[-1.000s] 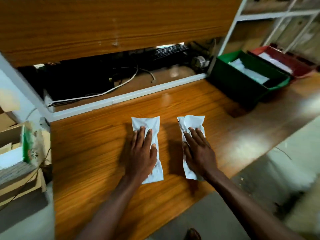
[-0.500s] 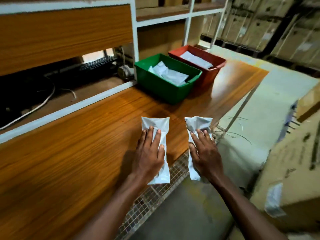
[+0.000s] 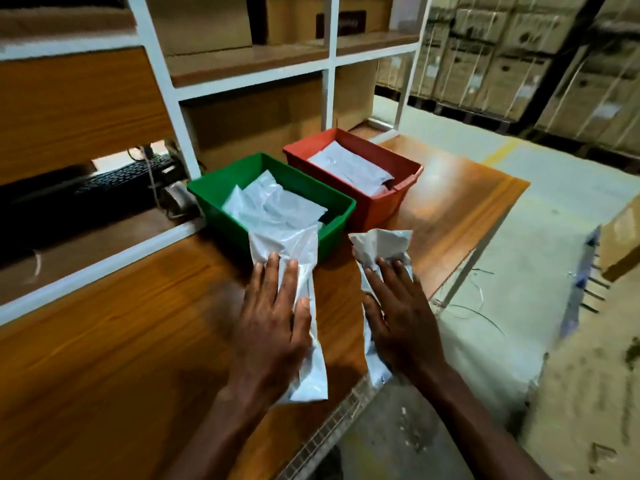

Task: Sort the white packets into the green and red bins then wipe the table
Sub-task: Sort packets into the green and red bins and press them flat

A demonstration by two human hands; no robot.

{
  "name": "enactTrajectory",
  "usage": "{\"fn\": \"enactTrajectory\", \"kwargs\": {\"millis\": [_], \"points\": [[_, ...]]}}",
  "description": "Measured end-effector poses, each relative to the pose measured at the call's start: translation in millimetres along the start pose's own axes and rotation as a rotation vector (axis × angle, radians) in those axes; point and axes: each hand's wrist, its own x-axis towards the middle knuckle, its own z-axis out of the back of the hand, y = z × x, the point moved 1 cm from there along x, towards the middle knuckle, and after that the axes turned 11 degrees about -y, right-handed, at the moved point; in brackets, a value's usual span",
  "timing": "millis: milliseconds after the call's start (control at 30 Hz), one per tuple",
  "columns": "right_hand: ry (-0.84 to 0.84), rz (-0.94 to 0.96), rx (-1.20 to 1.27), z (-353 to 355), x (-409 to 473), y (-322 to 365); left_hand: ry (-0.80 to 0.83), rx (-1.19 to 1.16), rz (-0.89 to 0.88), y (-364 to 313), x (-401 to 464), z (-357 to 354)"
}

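- Your left hand (image 3: 273, 327) lay flat on a white packet (image 3: 298, 306), fingers straight and the thumb against its edge; it was pressing the packet, not pinching it.
- That packet's far end touched or overlapped the near wall of the green bin (image 3: 214, 199).
- Your right hand (image 3: 401, 323) lay spread on a second, crumpled packet (image 3: 381, 247) near the table (image 3: 114, 341) edge, fingers extended on top of it.
- Whether either packet was off the wood, I could not tell.
- The green bin and the red bin (image 3: 388, 206) just beside it each held white packets already.
- I judged the sorting step to be in hand, with these two packets the only loose ones in view, and wiping not yet begun.
- The next move called for closing your fingers round each packet, lifting it over a bin wall, and minding the right one at the table's edge.
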Motion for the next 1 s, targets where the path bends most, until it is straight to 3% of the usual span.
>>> {"fn": "enactTrajectory", "kwargs": {"millis": [267,467,633,800,1000], "points": [[-0.048,0.326,0.208,-33.3,171.4,8.8,-0.166,0.036,0.237,-7.2,87.5,-12.4],[0.207,0.553,0.202,-132.1,270.6,31.7,-0.331,0.195,0.382,-16.2,113.4,-12.5],[0.495,0.69,0.066,-207.8,291.1,46.5,-0.448,0.276,0.478,-50.9,126.9,-14.6],[0.729,0.652,0.042,-250.0,282.3,32.7,-0.527,0.363,0.542,-61.2,129.7,-13.6],[0.76,0.642,0.037,-249.3,280.6,32.5,-0.498,0.365,0.548,-35.0,132.0,-11.7]]}}
